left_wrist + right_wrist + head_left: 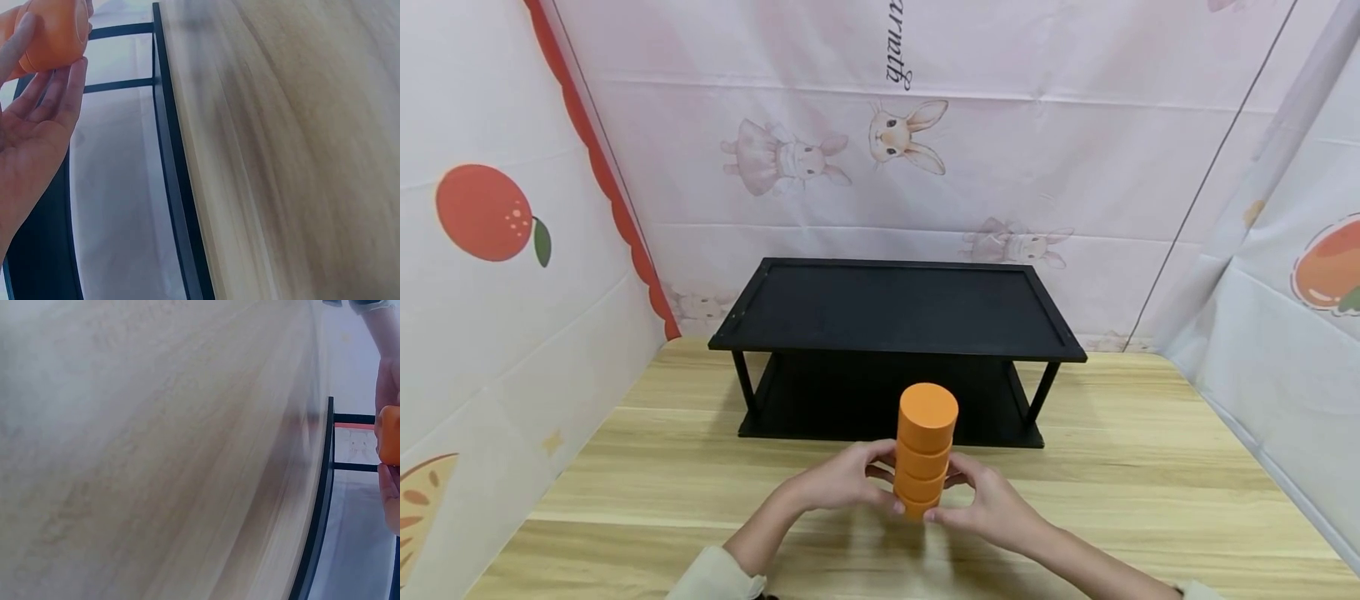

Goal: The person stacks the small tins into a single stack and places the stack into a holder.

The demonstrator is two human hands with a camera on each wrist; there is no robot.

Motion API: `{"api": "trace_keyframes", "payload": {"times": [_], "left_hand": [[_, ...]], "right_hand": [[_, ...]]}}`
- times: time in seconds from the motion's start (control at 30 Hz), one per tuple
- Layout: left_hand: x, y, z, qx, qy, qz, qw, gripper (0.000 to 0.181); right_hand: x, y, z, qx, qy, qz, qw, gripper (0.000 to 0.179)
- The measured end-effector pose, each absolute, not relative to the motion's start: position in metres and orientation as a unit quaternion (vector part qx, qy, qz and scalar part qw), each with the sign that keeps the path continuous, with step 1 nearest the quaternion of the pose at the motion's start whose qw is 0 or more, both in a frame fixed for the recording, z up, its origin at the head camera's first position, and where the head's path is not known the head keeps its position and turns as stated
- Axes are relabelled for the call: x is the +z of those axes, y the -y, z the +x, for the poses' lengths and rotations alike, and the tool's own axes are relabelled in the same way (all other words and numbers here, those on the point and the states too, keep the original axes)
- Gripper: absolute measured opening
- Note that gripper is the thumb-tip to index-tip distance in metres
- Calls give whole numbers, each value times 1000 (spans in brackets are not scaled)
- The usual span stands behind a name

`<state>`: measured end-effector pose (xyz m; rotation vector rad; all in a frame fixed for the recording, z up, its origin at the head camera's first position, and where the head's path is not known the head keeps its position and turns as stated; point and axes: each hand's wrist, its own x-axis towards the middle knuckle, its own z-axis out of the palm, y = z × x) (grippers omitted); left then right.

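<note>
Upright in front of a black two-tier shelf (895,308) is an orange cylinder (928,408), ringed by grooves that split it into several sections. My left hand (846,482) grips its left side low down, thumb in front and fingers behind. From the other side my right hand (996,507) holds it the same way, its thumb near the bottom. In the left wrist view the fingers of the left hand (40,131) lie against the orange surface (59,37). Only part of the cylinder (390,437) shows at the edge of the right wrist view.
The shelf stands at the back of a light wooden table (625,475), its lower board (835,408) under the raised top and thin posts (1042,392) at the sides. Printed cloths hang behind (820,50), at the left (482,333) and at the right (1285,358).
</note>
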<state>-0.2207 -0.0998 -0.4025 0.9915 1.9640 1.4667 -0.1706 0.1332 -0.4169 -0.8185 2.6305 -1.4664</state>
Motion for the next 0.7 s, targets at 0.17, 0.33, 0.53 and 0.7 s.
{"api": "trace_keyframes", "payload": {"times": [0.17,0.33,0.53,0.7], "left_hand": [[-401,100,-221,541,-719,365,240,50],[-399,99,-222,539,-719,372,235,49],[-396,97,-226,536,-720,377,228,49],[-395,98,-226,533,-724,377,223,49]], "right_hand": [[-415,-134,-172,-468,-844,-262,3,56],[-413,-135,-174,-471,-843,-262,6,55],[-409,-136,-176,-476,-838,-268,5,53],[-405,-136,-177,-472,-840,-267,3,53]]}}
